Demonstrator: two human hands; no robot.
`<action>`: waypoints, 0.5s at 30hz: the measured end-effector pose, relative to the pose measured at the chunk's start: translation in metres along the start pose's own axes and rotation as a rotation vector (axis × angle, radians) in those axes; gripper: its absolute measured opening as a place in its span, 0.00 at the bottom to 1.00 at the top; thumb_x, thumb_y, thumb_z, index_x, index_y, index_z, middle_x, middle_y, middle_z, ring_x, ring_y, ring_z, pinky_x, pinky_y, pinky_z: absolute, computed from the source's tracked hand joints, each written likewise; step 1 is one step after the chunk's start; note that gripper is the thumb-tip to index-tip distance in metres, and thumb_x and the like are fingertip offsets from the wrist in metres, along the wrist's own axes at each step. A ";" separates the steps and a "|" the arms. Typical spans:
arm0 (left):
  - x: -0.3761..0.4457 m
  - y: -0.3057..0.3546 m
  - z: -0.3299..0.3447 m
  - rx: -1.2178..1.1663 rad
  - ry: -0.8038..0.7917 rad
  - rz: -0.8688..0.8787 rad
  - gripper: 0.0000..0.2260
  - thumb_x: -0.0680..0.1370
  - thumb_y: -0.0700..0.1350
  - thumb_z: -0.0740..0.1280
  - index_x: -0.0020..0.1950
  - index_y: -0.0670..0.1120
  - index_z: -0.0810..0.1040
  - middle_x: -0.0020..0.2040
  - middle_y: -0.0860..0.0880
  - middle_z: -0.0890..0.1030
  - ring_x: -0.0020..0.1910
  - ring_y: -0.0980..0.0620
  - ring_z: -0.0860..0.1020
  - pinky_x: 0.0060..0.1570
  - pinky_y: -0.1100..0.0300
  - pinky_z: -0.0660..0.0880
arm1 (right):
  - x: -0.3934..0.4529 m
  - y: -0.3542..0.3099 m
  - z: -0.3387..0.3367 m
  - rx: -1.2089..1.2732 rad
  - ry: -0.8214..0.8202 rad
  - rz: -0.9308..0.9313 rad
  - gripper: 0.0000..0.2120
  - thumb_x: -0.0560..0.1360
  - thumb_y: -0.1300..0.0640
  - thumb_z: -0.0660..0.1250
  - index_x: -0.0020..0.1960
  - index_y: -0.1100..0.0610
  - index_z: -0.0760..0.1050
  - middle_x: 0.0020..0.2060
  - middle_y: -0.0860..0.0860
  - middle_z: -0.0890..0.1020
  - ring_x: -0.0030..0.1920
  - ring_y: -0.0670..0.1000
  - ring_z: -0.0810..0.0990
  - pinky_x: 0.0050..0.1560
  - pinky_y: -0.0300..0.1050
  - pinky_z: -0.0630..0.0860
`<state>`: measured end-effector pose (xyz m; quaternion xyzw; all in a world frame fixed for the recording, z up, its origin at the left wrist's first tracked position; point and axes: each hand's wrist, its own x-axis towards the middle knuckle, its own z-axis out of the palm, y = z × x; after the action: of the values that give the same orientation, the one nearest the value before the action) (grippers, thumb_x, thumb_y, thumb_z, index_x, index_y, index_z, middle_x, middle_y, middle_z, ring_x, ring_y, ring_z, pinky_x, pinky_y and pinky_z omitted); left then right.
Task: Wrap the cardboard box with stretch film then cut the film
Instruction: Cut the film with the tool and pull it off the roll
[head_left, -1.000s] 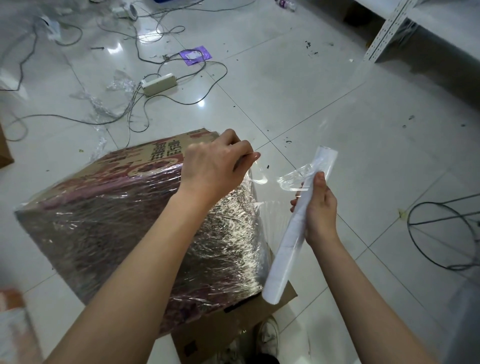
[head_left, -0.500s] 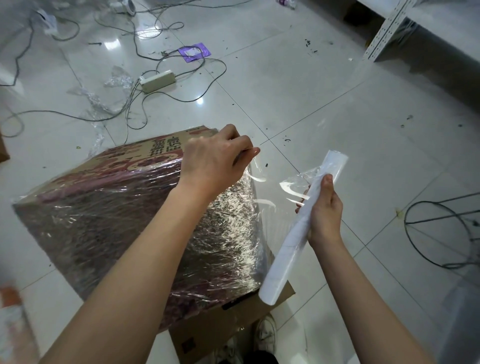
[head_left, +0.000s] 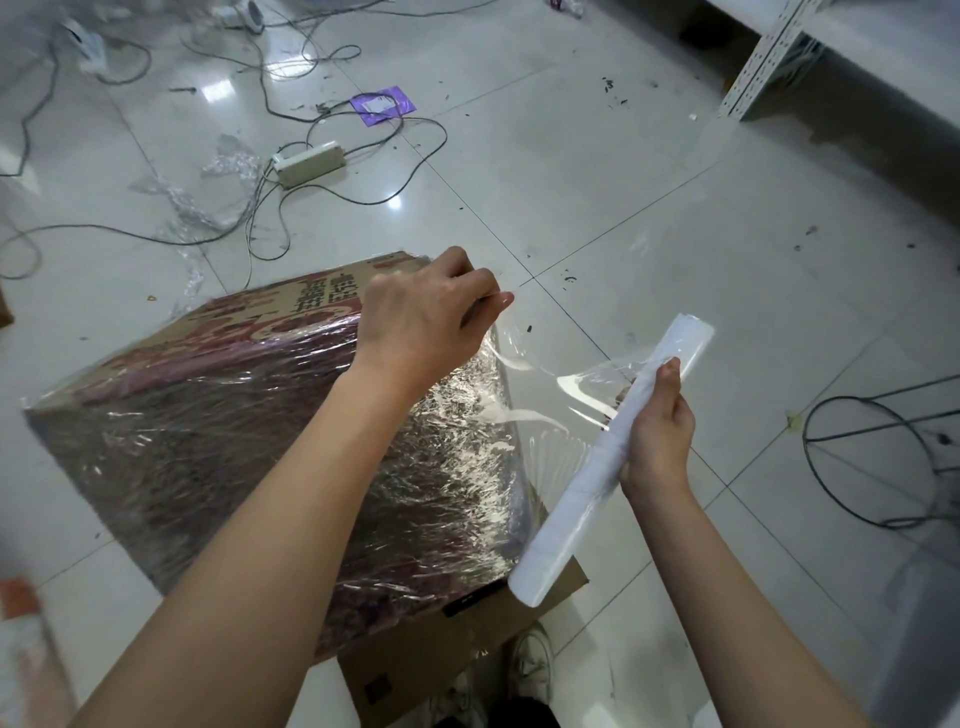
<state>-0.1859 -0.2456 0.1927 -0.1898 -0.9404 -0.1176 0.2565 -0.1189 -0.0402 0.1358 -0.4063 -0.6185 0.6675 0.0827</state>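
The cardboard box (head_left: 249, 415) sits tilted on the tiled floor (head_left: 623, 182) in the lower left and centre of the frame, and its near faces are already covered with many crinkled layers of stretch film (head_left: 545, 382), so the wrapping itself looks largely done. The left hand (head_left: 423, 322), at the centre of the frame, rests on the box's upper right corner with its fingers curled, pinching the film at that edge. To the right of it, the right hand (head_left: 657, 431) grips the film roll (head_left: 608, 462) around its middle, holding it slanted just beside the box. A short, stretched web of film still joins the roll to the box corner, thinning into strands between the two hands. What remains, by the look of it, is to sever that web and smooth the loose tail down onto the box. A power strip (head_left: 310, 163) and cables (head_left: 311, 57) lie in the upper left.
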 end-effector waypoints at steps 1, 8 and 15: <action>0.000 0.000 0.000 -0.007 -0.003 -0.003 0.14 0.76 0.57 0.62 0.40 0.51 0.82 0.36 0.52 0.79 0.27 0.46 0.77 0.28 0.64 0.61 | 0.001 0.001 -0.001 0.002 0.011 0.012 0.22 0.79 0.41 0.55 0.54 0.59 0.73 0.41 0.51 0.79 0.43 0.51 0.79 0.34 0.37 0.74; 0.002 -0.002 0.001 -0.003 -0.007 -0.005 0.13 0.77 0.56 0.63 0.40 0.51 0.82 0.36 0.52 0.79 0.27 0.46 0.78 0.29 0.64 0.60 | 0.012 0.008 -0.007 0.006 0.059 0.094 0.22 0.77 0.38 0.55 0.48 0.56 0.74 0.37 0.51 0.79 0.42 0.52 0.81 0.55 0.51 0.76; 0.003 -0.004 0.001 0.007 -0.002 -0.010 0.13 0.77 0.56 0.64 0.40 0.51 0.82 0.36 0.52 0.79 0.24 0.45 0.76 0.30 0.64 0.59 | 0.017 0.010 -0.014 0.075 0.126 0.174 0.24 0.76 0.37 0.56 0.50 0.58 0.73 0.34 0.52 0.78 0.36 0.52 0.78 0.48 0.48 0.76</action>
<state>-0.1910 -0.2481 0.1927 -0.1842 -0.9421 -0.1156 0.2554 -0.1177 -0.0213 0.1205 -0.4962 -0.5492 0.6678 0.0783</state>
